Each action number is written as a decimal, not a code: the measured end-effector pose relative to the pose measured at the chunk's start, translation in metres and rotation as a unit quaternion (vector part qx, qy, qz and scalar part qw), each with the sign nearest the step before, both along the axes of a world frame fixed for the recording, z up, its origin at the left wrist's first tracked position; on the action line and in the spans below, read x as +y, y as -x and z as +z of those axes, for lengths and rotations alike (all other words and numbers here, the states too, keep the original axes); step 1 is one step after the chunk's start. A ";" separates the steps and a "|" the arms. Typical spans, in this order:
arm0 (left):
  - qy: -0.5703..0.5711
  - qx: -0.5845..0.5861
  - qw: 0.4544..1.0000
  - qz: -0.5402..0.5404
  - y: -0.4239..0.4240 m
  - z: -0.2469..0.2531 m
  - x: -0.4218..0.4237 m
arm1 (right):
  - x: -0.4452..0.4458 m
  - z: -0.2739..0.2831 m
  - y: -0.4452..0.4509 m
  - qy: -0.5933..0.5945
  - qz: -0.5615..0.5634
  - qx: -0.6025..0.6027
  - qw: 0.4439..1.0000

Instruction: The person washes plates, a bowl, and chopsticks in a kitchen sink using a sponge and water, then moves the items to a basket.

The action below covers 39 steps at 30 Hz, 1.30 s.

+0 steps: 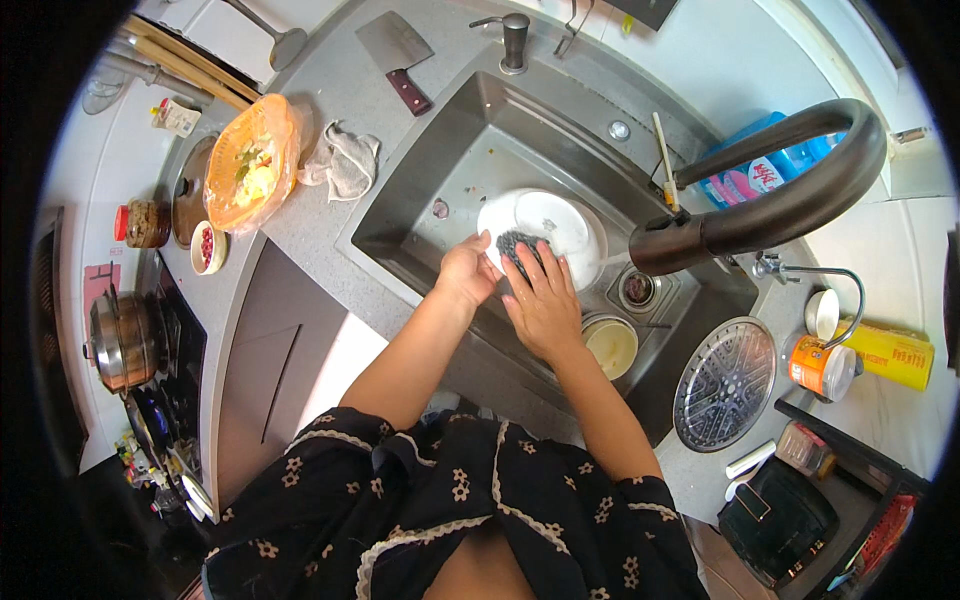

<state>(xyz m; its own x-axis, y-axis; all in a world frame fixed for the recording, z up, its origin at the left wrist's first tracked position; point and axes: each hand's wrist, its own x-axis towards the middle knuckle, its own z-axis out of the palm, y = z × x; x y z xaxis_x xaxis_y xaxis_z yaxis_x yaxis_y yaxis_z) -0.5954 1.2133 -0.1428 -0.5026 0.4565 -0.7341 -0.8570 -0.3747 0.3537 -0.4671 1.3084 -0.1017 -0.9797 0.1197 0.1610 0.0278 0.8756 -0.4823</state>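
Note:
A white plate (559, 217) is held over the basin of a grey sink (480, 161). My left hand (469, 268) grips its near left rim, thumb on top. My right hand (541, 296) presses a dark scouring pad (517, 246) flat against the plate's face, fingers spread over the pad. Another dish edge shows behind the plate's right side. Below my right wrist, a pale yellow bowl (611, 349) sits in the sink by the drain strainer (639, 289), which holds dark scraps. The dark faucet (757, 217) arches in from the right, its spout beside the plate.
A cleaver (401, 60) and a grey cloth (343, 161) lie on the left counter. Near them stand an orange basket (262, 112) lined with plastic and a small bowl (208, 247). A perforated steamer plate (725, 384) rests at the sink's right edge. A pot (120, 341) stands on the stove.

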 end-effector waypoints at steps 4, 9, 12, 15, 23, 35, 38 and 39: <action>0.008 0.019 0.999 0.040 0.001 -0.001 -0.011 | 0.009 -0.025 -0.019 0.069 -0.108 -0.002 0.992; 0.012 0.053 0.998 -0.021 -0.004 0.008 -0.031 | 0.054 -0.053 0.016 0.272 -0.254 0.091 0.924; -0.018 0.059 0.997 -0.045 -0.006 0.012 -0.022 | 0.095 -0.139 0.014 0.313 -0.267 0.097 0.907; -0.021 0.051 0.998 0.009 0.000 -0.001 -0.042 | 0.101 -0.121 0.008 0.592 -0.375 -0.033 0.713; -0.073 0.089 0.991 -0.061 0.005 0.010 -0.030 | 0.101 -0.082 -0.011 0.750 -0.387 -0.006 0.537; -0.186 0.136 0.920 -0.318 -0.025 0.039 0.014 | 0.114 -0.058 -0.038 0.777 -0.449 0.112 0.427; -0.186 0.158 0.905 -0.347 -0.030 0.041 0.022 | 0.119 -0.077 -0.055 0.791 -0.422 0.136 0.423; -0.183 0.169 0.903 -0.351 -0.031 0.043 0.024 | 0.118 -0.077 -0.057 0.792 -0.422 0.136 0.419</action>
